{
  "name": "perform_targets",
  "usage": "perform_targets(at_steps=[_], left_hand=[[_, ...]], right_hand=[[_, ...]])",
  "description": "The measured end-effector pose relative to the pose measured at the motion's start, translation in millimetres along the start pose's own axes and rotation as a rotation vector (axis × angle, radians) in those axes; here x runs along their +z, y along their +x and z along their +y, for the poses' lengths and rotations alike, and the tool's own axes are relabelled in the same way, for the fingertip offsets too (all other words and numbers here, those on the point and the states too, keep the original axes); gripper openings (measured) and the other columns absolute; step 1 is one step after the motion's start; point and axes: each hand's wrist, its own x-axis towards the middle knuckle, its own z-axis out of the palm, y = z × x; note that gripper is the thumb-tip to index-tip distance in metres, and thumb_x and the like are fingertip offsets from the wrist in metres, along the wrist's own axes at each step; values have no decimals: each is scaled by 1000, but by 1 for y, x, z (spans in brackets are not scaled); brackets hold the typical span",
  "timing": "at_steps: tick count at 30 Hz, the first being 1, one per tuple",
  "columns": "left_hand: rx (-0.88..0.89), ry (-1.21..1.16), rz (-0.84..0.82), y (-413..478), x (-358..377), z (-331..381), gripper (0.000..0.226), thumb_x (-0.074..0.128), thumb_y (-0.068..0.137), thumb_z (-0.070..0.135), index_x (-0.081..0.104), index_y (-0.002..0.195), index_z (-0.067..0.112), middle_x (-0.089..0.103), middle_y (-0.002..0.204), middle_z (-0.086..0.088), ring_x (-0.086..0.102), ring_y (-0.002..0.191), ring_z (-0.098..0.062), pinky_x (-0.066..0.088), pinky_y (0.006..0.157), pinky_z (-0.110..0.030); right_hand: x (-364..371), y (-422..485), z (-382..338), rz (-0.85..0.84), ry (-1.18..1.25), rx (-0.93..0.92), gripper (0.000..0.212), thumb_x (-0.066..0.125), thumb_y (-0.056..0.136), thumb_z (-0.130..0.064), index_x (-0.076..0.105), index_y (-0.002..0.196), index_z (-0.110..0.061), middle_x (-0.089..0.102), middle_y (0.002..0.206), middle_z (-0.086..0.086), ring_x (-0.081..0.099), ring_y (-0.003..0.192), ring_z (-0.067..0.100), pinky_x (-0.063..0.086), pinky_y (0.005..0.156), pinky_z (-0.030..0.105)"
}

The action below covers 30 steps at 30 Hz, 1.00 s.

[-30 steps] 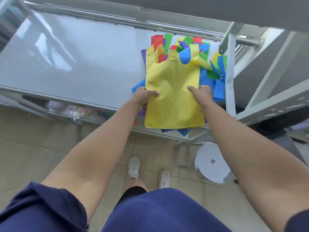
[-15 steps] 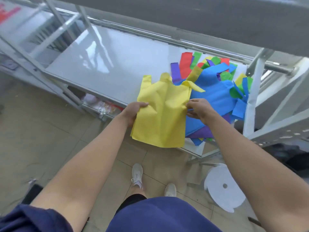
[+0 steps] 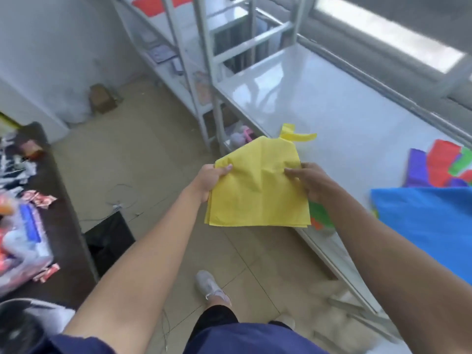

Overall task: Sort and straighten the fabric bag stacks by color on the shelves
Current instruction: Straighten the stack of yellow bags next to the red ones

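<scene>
The left hand (image 3: 213,181) holds the left edge of the yellow bag (image 3: 258,200), its grip closed on the fabric with the thumb on top; the right hand (image 3: 313,183) takes the right edge, its grip also closed on the fabric, fingertips on the upper face. The bag is in the air between both hands, over the near edge of the white shelf (image 3: 319,103) and partly above the floor (image 3: 143,159); its handles (image 3: 297,135) point to the far side. On the shelf to the right the blue bag (image 3: 429,218) lies flat; behind it, far right, lie the mixed bags (image 3: 434,167) in purple, red and green, overlapping. At the left a dark worktop (image 3: 66,215) carries some packets (image 3: 38,198), too blurred to tell more.
</scene>
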Motion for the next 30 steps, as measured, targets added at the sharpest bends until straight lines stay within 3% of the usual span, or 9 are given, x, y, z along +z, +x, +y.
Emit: perform_targets(at_steps=[4, 7, 10, 14, 18, 21, 30], left_hand=[[72, -1, 132, 19, -92, 11, 17, 76, 94, 17, 76, 103, 2, 76, 111, -23, 73, 106, -40, 61, 89, -56], [119, -1, 211, 37, -176, 38, 20, 83, 88, 23, 78, 99, 7, 78, 107, -20, 74, 105, -41, 58, 93, -62], [150, 4, 267, 49, -240, 76, 39, 89, 77, 37, 78, 102, 8, 79, 104, -15, 76, 100, -36, 60, 90, -59], [195, 33, 346, 81, -309, 123, 63, 95, 55, 60, 81, 95, 13, 81, 97, -8, 78, 95, -31, 62, 87, -57], [245, 60, 375, 118, -358, 167, 60, 93, 59, 59, 80, 92, 11, 81, 94, -6, 77, 94, -30, 63, 86, -53], [253, 49, 397, 160, -399, 207, 50, 93, 70, 50, 79, 96, 10, 81, 95, -5, 77, 93, -28, 63, 87, -50], [293, 75, 472, 309, -523, 369, 46, 92, 74, 46, 77, 100, 11, 81, 98, -7, 78, 94, -27, 62, 89, -55]], right_hand=[[80, 41, -32, -154, -12, 47, 28, 68, 97, -7, 69, 125, -3, 77, 117, 14, 75, 105, 34, 56, 98, 57], [159, 74, -67, -245, 31, 11, 30, 62, 100, -4, 66, 129, -8, 75, 123, 13, 74, 109, 33, 61, 91, 50], [225, 101, -100, -297, 62, -7, 37, 58, 99, -2, 63, 135, -4, 69, 132, 19, 68, 117, 38, 57, 99, 53], [296, 136, -147, -206, 92, 9, 54, 66, 84, -11, 61, 138, -9, 66, 125, 18, 66, 108, 35, 50, 103, 55], [355, 190, -195, -107, -22, -26, 45, 83, 82, -42, 74, 118, -16, 74, 121, 14, 71, 110, 36, 56, 98, 55], [400, 246, -230, -63, -97, -110, 31, 82, 86, -40, 76, 108, -18, 76, 112, 7, 73, 103, 30, 57, 97, 53], [518, 432, -360, -131, -18, -147, 44, 84, 81, -42, 71, 117, -19, 76, 114, 9, 74, 102, 30, 60, 92, 52]])
